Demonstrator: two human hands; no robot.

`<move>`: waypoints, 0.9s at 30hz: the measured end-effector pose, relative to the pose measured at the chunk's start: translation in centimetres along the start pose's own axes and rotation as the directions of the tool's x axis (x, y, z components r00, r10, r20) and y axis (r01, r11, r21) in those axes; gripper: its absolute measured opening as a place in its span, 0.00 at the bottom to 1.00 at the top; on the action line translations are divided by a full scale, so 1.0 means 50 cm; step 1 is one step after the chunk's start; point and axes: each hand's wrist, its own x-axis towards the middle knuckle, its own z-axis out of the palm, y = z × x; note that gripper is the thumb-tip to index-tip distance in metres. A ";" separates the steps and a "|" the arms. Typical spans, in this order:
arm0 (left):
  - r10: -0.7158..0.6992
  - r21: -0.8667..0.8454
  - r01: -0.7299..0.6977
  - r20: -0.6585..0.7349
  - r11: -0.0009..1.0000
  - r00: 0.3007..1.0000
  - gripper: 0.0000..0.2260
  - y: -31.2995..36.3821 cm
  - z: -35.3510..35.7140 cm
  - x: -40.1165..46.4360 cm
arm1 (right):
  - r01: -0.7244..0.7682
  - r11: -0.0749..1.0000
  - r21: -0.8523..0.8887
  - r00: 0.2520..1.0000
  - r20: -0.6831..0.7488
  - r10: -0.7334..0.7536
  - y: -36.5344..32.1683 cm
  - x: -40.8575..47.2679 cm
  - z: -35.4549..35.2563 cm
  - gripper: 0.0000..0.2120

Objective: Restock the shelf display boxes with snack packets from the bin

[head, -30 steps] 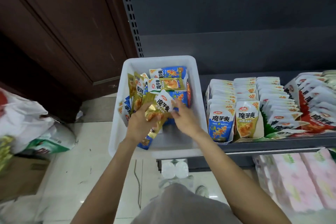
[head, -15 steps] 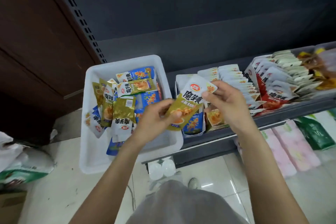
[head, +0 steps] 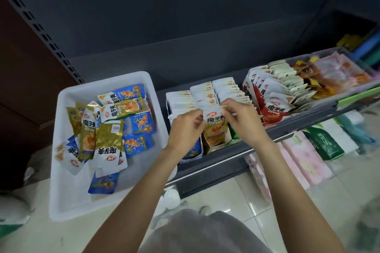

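This is a shop, seen at a retail shelving unit. A dark metal shelf (head: 216, 162) with a slotted upright (head: 43, 36) carries rows of cardboard display boxes (head: 214, 146) packed with identical branded snack packets (head: 273, 107). A white plastic bin (head: 67, 170) of loose stock sits beside them, and wrapped tissue packs (head: 306, 156) fill the level below, above a glossy tiled floor (head: 236, 197).
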 end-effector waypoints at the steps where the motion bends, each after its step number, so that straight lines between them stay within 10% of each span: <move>1: -0.001 -0.006 0.001 -0.023 1.000 1.000 0.06 -0.002 0.000 -0.001 | -0.012 0.999 -0.037 1.000 0.017 0.012 0.003 0.002 0.011 0.09; 10: 0.107 0.090 -0.083 -0.312 0.993 0.944 0.09 -0.027 -0.072 -0.033 | 0.014 0.998 -0.068 0.986 -0.162 -0.025 -0.059 0.009 0.009 0.10; 15: 0.092 0.305 0.053 -0.440 0.951 0.893 0.10 -0.143 -0.161 -0.115 | 0.166 0.977 0.131 0.986 0.009 -0.169 -0.161 0.000 0.063 0.09; 21: -0.296 0.491 0.384 -0.248 0.782 0.922 0.25 -0.312 -0.222 -0.177 | 0.289 0.956 0.056 0.871 0.399 -0.287 -0.265 0.043 0.275 0.16; 27: -0.622 0.615 0.475 0.032 0.629 0.783 0.35 -0.326 -0.238 -0.174 | 0.384 0.880 -0.278 0.706 0.703 -0.087 -0.286 0.084 0.439 0.37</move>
